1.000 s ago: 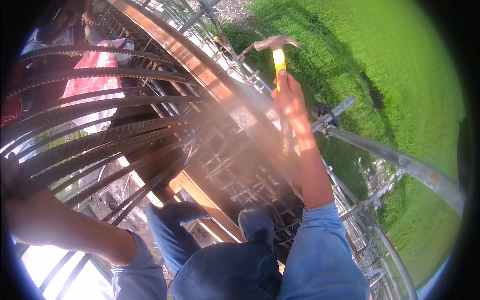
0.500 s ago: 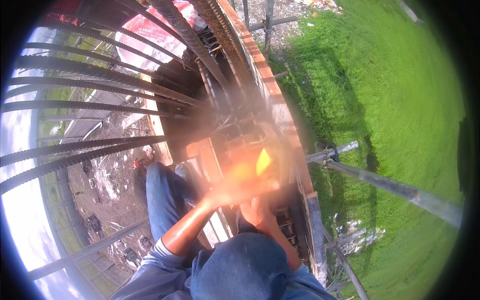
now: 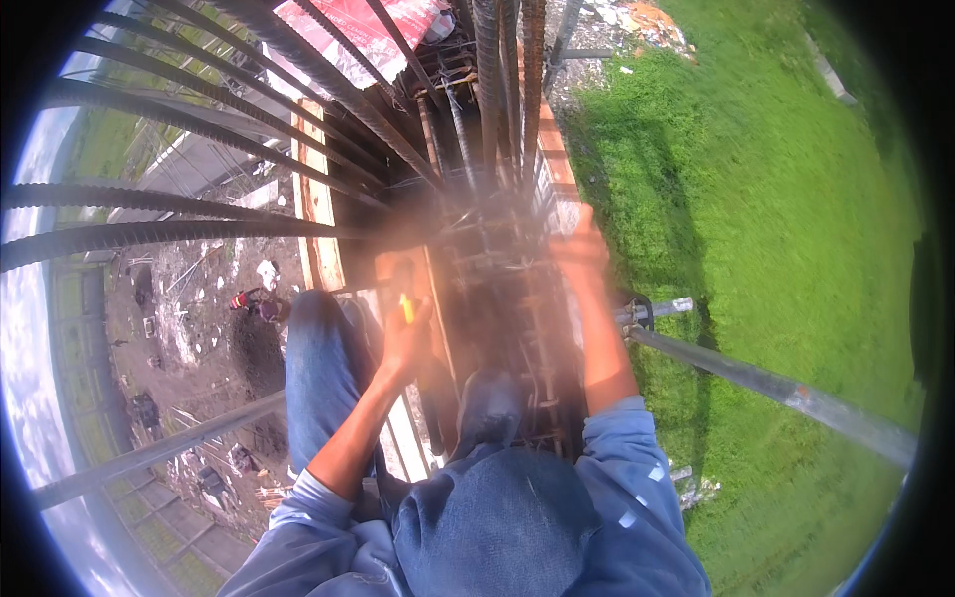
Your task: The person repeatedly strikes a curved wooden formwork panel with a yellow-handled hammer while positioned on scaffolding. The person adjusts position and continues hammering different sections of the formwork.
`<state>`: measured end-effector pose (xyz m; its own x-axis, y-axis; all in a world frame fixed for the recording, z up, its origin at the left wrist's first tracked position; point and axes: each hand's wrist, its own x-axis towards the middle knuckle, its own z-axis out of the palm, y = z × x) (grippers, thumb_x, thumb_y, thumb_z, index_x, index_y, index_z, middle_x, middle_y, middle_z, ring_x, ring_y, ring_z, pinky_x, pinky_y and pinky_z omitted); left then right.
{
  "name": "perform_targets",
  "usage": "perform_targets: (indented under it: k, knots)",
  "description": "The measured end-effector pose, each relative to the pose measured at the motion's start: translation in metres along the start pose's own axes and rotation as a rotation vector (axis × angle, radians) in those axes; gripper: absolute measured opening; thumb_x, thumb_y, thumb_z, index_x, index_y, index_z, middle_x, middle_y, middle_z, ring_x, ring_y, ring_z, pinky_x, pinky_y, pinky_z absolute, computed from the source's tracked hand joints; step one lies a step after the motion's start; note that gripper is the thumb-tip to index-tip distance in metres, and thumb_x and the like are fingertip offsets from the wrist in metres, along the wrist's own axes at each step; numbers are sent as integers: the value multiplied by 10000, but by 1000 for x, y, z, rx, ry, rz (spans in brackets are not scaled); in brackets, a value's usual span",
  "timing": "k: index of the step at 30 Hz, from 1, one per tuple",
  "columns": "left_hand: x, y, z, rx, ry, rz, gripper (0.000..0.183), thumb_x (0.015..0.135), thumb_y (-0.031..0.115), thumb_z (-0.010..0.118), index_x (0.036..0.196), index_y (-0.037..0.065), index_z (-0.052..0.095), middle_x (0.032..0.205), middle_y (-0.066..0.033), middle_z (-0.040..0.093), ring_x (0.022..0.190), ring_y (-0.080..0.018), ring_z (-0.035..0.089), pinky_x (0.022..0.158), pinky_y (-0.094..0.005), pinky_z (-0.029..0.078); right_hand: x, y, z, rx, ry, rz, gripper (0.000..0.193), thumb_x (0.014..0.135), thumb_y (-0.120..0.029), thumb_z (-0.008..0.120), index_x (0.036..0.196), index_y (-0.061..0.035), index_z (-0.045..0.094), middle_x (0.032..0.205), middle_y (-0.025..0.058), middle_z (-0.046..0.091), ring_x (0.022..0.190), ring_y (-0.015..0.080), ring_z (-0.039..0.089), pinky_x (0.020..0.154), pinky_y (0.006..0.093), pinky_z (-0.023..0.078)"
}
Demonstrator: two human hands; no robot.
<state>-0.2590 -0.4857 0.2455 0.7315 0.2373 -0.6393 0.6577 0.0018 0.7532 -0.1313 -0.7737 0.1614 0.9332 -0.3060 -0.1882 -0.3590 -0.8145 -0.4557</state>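
Note:
My left hand (image 3: pixel 403 343) is closed around a tool with a yellow part (image 3: pixel 407 307). Haze over the middle of the picture hides what kind of tool it is. That hand is beside the inner wooden board (image 3: pixel 445 323) of a narrow formwork. On the other side, my right hand (image 3: pixel 583 249) is closed over the top edge of the outer formwork board (image 3: pixel 558 159). Between my hands lies a cage of rusty reinforcing bars (image 3: pixel 542 338), sunk inside the formwork and partly blurred.
Long ribbed steel bars (image 3: pixel 199 135) fan out ahead and to the left. A red and white sack (image 3: pixel 343 38) lies behind them. Scaffold pipes stick out on the right (image 3: pixel 776 383) and left (image 3: pixel 159 450). Far below are grass (image 3: pixel 786 249) and muddy ground, with a person (image 3: pixel 261 303) at left.
My hands were together over the cage and have parted. The left moved left with the yellow-parted tool; the right moved up and right onto the outer board. The view has shifted.

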Motion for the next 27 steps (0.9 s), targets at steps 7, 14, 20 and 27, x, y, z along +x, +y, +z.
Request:
perform_targets:
  k: [7, 14, 20, 27]
  knots:
    - [9, -4, -2, 171, -39, -40, 314, 1037, 331, 638, 922, 48, 567, 642, 11, 505, 525, -92, 456, 470, -295, 361, 7, -1, -17, 90, -96, 8, 577, 847, -269, 796, 1230, -60, 419, 1013, 266, 715, 951, 455, 716, 837, 527, 572]
    - [9, 16, -25, 6, 56, 74, 382, 1055, 378, 613, 784, 153, 465, 564, 59, 414, 432, -72, 374, 407, -262, 291, 6, -5, -19, 128, -147, 76, 528, 859, -309, 784, 1181, -56, 451, 973, 244, 733, 901, 434, 731, 810, 517, 578]
    - [5, 11, -23, 27, 57, -27, 358, 1065, 352, 593, 795, 152, 470, 582, 64, 406, 462, -75, 388, 428, -260, 309, -15, 28, -27, 299, 37, 110, 943, 886, -641, 687, 1597, -143, 318, 1475, 257, 519, 1245, 426, 604, 1029, 509, 499]
    - [10, 15, -23, 112, -54, 109, 371, 1055, 391, 610, 807, 150, 476, 578, 61, 395, 447, -68, 388, 409, -250, 307, -216, 142, -75, 249, 95, 280, 709, 877, -603, 739, 1359, -100, 607, 1208, 138, 692, 998, 305, 688, 855, 444, 548]
